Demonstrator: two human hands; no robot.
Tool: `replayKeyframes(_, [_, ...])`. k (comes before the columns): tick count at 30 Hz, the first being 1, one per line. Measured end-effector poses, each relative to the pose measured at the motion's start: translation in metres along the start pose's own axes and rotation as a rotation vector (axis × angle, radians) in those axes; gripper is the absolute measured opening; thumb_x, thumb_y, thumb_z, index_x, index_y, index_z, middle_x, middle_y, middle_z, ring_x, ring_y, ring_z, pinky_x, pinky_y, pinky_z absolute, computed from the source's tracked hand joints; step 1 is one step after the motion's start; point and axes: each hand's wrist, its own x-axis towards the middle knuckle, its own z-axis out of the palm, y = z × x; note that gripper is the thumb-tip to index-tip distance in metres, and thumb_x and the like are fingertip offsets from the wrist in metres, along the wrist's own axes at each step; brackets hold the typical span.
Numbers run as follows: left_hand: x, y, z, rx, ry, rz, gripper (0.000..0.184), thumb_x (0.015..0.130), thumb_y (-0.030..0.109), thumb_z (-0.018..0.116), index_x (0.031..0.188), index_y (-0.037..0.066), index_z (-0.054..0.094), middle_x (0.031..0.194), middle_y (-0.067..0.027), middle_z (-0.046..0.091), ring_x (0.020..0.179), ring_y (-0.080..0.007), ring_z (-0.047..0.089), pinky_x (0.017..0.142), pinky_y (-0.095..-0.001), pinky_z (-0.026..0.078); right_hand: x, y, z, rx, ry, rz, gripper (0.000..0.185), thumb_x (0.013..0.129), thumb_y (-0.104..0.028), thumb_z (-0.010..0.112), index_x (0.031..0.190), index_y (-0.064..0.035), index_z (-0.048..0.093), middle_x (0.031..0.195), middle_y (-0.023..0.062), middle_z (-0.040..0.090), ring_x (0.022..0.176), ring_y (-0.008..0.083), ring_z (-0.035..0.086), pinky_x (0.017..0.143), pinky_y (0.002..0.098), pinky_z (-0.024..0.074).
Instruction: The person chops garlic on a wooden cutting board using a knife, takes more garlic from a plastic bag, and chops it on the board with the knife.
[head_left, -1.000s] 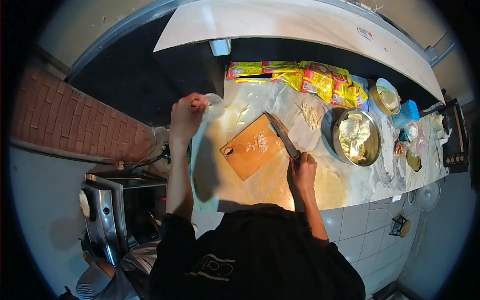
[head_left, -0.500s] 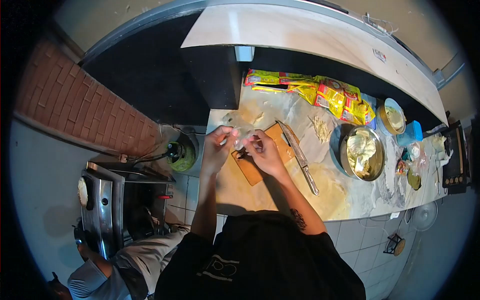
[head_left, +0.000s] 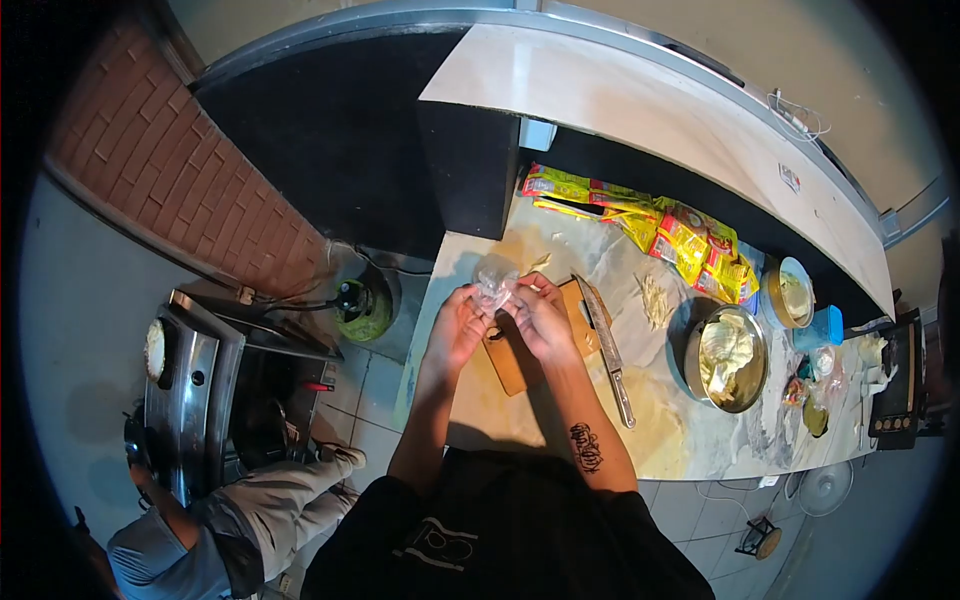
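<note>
Between my two hands is a clear plastic bag (head_left: 494,283), held over the counter at its left end. My left hand (head_left: 459,325) pinches the bag's left side, and my right hand (head_left: 541,318) pinches its right side. Beneath them lies a wooden cutting board (head_left: 508,368), partly covered by my right hand and forearm. Some small dark pieces on the board show between my hands. A large knife (head_left: 606,355) rests along the board's right edge, with its handle towards me. Further right, a small heap of pale shredded strips (head_left: 655,301) lies on the counter.
A metal bowl (head_left: 762,372) holds pale leafy pieces. Yellow-and-red packets (head_left: 690,238) line the back. A second bowl (head_left: 793,300) and a blue container (head_left: 826,326) stand at right. A gas cylinder (head_left: 366,310), a stove (head_left: 185,400) and another person (head_left: 250,525) are on the left.
The view has turned and shifted, so the counter sits lower and further right. My hands still hold the plastic bag, which now looks more bunched up between my fingers.
</note>
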Motion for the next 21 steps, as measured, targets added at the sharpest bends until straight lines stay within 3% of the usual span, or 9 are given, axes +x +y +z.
replayKeyframes(2, [0.0, 0.0, 0.0, 0.068, -0.013, 0.048, 0.022, 0.095, 0.012, 0.058, 0.112, -0.002, 0.059, 0.108, -0.0096, 0.067, 0.102, -0.0204, 0.064, 0.095, -0.0353, 0.052, 0.006, 0.004, -0.005, 0.012, 0.003, -0.034, 0.01, 0.09, 0.007, 0.058, 0.094, -0.0025, 0.057, 0.096, 0.0131, 0.068, 0.089, 0.0219, 0.068, 0.085, 0.0339, 0.0565])
replayKeyframes(4, [-0.004, 0.001, 0.009, 0.363, -0.043, 0.111, 0.024, 0.098, 0.011, 0.056, 0.117, -0.003, 0.058, 0.112, -0.0105, 0.067, 0.102, -0.0202, 0.064, 0.098, -0.0361, 0.051, 0.009, 0.007, -0.009, 0.008, 0.011, -0.018, 0.01, 0.09, 0.006, 0.058, 0.095, -0.0022, 0.057, 0.094, 0.0121, 0.068, 0.086, 0.0211, 0.068, 0.081, 0.0319, 0.0573])
replayKeyframes(7, [0.002, 0.008, -0.005, 0.565, -0.051, -0.045, 0.024, 0.099, 0.011, 0.055, 0.119, -0.001, 0.058, 0.115, -0.0111, 0.066, 0.103, -0.0204, 0.064, 0.1, -0.0377, 0.049, 0.008, -0.004, -0.005, -0.011, 0.061, 0.026, 0.01, 0.091, 0.004, 0.059, 0.1, -0.0006, 0.058, 0.093, 0.011, 0.068, 0.084, 0.019, 0.068, 0.076, 0.0291, 0.057])
replayKeyframes(12, [0.018, 0.011, -0.017, 0.187, -0.145, -0.061, 0.026, 0.099, 0.016, 0.054, 0.119, 0.0, 0.057, 0.116, -0.0108, 0.065, 0.108, -0.0227, 0.062, 0.101, -0.041, 0.047, 0.0, -0.016, 0.001, -0.312, -0.029, 0.234, 0.015, 0.094, -0.005, 0.062, 0.109, -0.002, 0.062, 0.094, 0.0074, 0.069, 0.08, 0.0145, 0.066, 0.072, 0.0259, 0.0552])
replayKeyframes(14, [0.014, 0.012, -0.001, 0.103, -0.12, -0.209, 0.031, 0.099, 0.022, 0.053, 0.12, 0.0, 0.056, 0.116, -0.0119, 0.064, 0.11, -0.0253, 0.061, 0.103, -0.0429, 0.046, 0.007, -0.007, -0.023, -0.268, -0.163, 0.226, 0.011, 0.097, -0.008, 0.059, 0.107, -0.0036, 0.063, 0.098, 0.0066, 0.068, 0.086, 0.0148, 0.066, 0.079, 0.0283, 0.0548])
replayKeyframes(17, [0.011, 0.017, 0.005, 0.103, -0.078, -0.209, 0.035, 0.099, 0.025, 0.051, 0.121, -0.001, 0.055, 0.118, -0.0141, 0.064, 0.114, -0.0269, 0.061, 0.106, -0.0435, 0.043, 0.009, -0.002, -0.031, -0.055, -0.046, 0.123, 0.012, 0.1, -0.01, 0.055, 0.107, -0.0041, 0.062, 0.102, 0.008, 0.068, 0.093, 0.0171, 0.065, 0.086, 0.0325, 0.0532])
replayKeyframes(21, [0.016, 0.014, 0.016, 0.114, -0.114, -0.207, 0.031, 0.098, 0.02, 0.055, 0.119, -0.003, 0.056, 0.12, -0.0147, 0.065, 0.113, -0.026, 0.063, 0.103, -0.0415, 0.047, 0.004, -0.013, -0.01, 0.106, 0.025, 0.188, 0.011, 0.101, -0.01, 0.053, 0.106, -0.0046, 0.062, 0.104, 0.0091, 0.067, 0.096, 0.0194, 0.064, 0.09, 0.0359, 0.0515])
